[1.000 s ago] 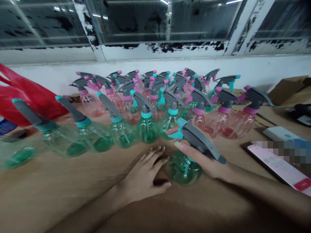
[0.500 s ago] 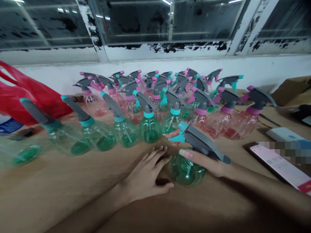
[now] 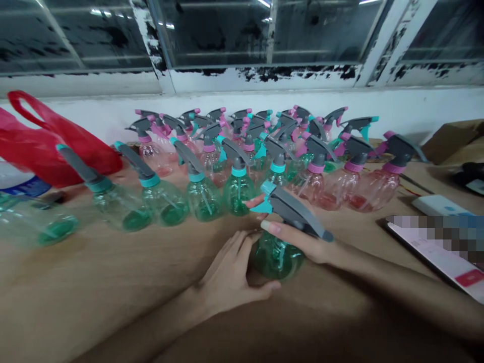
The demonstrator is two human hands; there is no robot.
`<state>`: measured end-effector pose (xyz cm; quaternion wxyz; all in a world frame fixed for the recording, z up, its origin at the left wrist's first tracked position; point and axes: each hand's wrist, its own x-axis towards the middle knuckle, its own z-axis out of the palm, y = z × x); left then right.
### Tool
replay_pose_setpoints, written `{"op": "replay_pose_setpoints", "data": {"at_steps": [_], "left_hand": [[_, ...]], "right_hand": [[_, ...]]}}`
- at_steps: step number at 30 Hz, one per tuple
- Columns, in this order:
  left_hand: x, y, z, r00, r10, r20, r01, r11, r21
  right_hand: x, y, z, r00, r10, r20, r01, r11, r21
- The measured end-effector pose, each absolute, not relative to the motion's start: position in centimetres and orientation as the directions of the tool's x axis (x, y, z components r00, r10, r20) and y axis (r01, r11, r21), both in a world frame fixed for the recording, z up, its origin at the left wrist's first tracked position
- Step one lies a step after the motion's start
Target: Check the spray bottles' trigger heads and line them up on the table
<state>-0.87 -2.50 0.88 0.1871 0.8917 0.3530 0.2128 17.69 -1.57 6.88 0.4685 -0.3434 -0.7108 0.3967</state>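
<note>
A green-tinted clear spray bottle point(image 3: 280, 262), with a grey head and turquoise trigger, stands on the table in front of me. My right hand point(image 3: 304, 241) is closed around its neck just below the head, thumb on the near side and fingertips showing by the trigger. From the left, my left hand point(image 3: 232, 275) cups the bottle's round body, its fingers curled at the back and the thumb along the front near the base. Some left fingertips are hidden behind the bottle. Just beyond stands a row of similar green bottles point(image 3: 206, 201).
Pink-tinted spray bottles point(image 3: 333, 189) stand among the rows towards the wall. A red plastic bag point(image 3: 71, 156) lies far left. On the right are a phone point(image 3: 427, 247), a white box-shaped device point(image 3: 438, 205) and a cardboard box point(image 3: 457, 141). Windows rise behind the wooden table point(image 3: 124, 272).
My left hand has gone from lying spread beside the bottle to curling around its body. My right hand and the bottle have shifted slightly left in view, while the background bottles shifted right.
</note>
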Motion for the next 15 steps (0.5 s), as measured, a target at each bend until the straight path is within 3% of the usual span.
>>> {"op": "replay_pose_setpoints", "data": {"at_steps": [9, 15], "left_hand": [[-6.2, -6.1, 1.6, 0.48, 0.835, 0.269, 0.683, -0.548, 0.483], [-9.6, -8.9, 3.1, 0.274, 0.822, 0.5, 0.747, -0.509, 0.428]], "right_hand": [[10.9, -1.9, 7.5, -0.409, 0.799, 0.442, 0.066, 0.508, -0.859], [4.7, -2.6, 7.7, -0.457, 0.748, 0.481, -0.059, 0.514, -0.856]]}}
